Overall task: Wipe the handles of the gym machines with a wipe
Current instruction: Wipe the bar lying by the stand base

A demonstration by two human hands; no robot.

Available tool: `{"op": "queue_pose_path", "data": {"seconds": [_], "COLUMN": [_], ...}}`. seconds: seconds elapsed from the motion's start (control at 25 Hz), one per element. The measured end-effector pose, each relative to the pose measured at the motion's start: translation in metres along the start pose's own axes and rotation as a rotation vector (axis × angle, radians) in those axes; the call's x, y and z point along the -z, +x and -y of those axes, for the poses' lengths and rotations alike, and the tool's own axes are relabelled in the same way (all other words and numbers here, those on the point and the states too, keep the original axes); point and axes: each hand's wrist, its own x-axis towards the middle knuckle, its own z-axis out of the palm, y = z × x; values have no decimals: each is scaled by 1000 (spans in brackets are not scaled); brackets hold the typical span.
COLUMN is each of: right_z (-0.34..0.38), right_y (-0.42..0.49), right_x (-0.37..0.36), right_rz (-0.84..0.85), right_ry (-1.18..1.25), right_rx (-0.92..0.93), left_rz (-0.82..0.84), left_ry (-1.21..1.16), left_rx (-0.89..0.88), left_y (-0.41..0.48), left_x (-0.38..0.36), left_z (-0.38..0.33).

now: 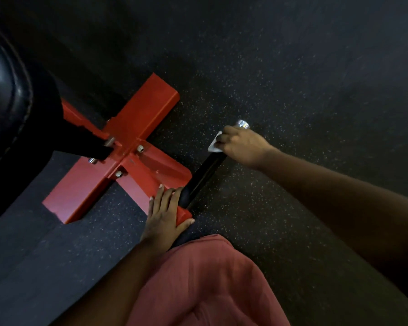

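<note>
A black handle bar (204,176) juts out from a red machine arm (172,184) toward the right, ending in a shiny metal cap (242,124). My right hand (243,147) is closed around the far end of the bar, just below the cap, with a white wipe (215,143) pressed between fingers and bar. My left hand (164,214) grips the red arm at the near end, where the bar joins it. The part of the bar under my right hand is hidden.
A red cross-shaped base (118,156) with bolts lies on the dark speckled rubber floor (292,78). A black padded seat (7,90) fills the left edge. My pink-clothed knee (210,283) is at the bottom centre.
</note>
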Motion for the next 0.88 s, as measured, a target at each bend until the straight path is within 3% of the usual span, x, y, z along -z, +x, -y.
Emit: {"op": "queue_pose_path", "data": {"seconds": [0.12, 0.28, 0.52, 0.72, 0.8, 0.88], "right_z": [16, 89, 7, -40, -52, -54], "right_y": [5, 1, 0, -7, -7, -11], "right_x": [-1, -4, -6, -5, -16, -29], "right_rz": [-18, 5, -48, -92, -117, -110], "right_ry": [106, 192, 103, 122, 227, 565], "right_rx": [-3, 264, 70, -16, -179, -463], "left_rz": [4, 12, -25, -22, -42, -34], "left_ry": [7, 82, -44, -267, -297, -263], "left_rx": [1, 9, 24, 10, 9, -10], "left_y": [0, 1, 14, 79, 107, 125], "left_x": [0, -3, 11, 27, 27, 23], "left_z": [-1, 1, -24, -79, -98, -110]}}
